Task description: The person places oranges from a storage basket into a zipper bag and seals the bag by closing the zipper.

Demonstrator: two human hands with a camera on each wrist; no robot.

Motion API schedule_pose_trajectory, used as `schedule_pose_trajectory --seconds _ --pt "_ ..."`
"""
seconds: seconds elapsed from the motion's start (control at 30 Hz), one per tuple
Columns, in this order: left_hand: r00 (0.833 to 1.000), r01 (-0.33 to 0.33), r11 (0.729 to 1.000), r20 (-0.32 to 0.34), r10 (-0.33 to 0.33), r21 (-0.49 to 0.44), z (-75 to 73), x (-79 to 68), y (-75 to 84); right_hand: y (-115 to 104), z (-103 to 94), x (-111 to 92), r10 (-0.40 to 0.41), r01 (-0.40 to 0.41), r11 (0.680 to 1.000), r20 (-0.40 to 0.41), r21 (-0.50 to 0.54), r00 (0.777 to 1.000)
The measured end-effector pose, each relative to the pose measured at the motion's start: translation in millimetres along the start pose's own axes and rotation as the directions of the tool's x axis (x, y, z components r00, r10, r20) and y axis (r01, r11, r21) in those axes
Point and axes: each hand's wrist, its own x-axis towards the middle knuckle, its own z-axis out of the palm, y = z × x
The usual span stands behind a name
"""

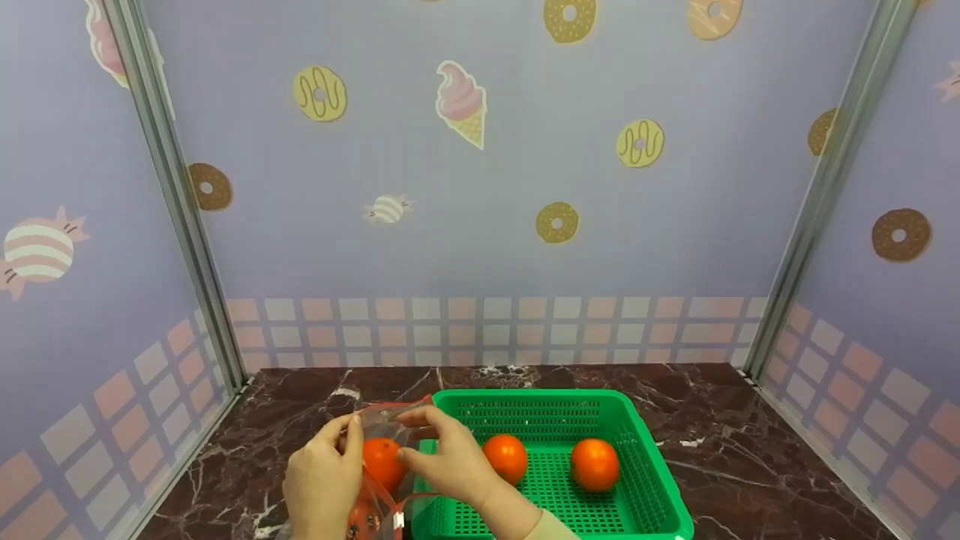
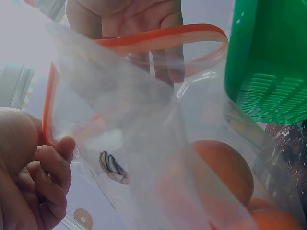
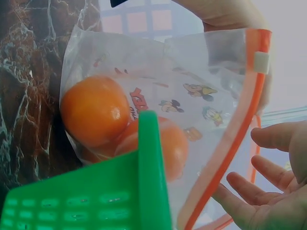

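Observation:
A clear zip bag [image 3: 216,52] with an orange-red zip strip, a white slider and cartoon prints stands with its mouth spread. Inside it, an orange [image 3: 96,111] and another orange [image 3: 165,146] lie low in the bag. My left hand [image 1: 324,476] pinches the bag's rim between thumb and fingers, seen at the left of the left wrist view. At the opposite side of the mouth is my right hand [image 1: 454,461], its fingers loosely extended and reaching just within the rim. Nothing sits in the right palm in the right wrist view.
A green slotted basket [image 1: 660,480] stands right beside the bag, holding an orange [image 1: 506,459] on its left and another orange [image 1: 595,465] on its right. The dark marbled table [image 1: 757,465] ends at patterned walls on the back and both sides.

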Motion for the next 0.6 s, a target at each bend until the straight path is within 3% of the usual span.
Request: schedule_pose_trajectory --seconds 0.37,0.6 --pt "0.998 -0.025 0.999 -0.056 0.027 0.031 1.4 0.7 -0.8 -7.4 -14.3 -0.2 -0.027 0.026 0.999 -0.018 -0.022 0.999" --pt "0.999 -0.020 1.000 -0.040 0.021 0.022 2.4 0.1 -0.4 -9.5 -29.7 -0.9 -0.027 0.025 0.997 -0.023 -0.073 0.999"
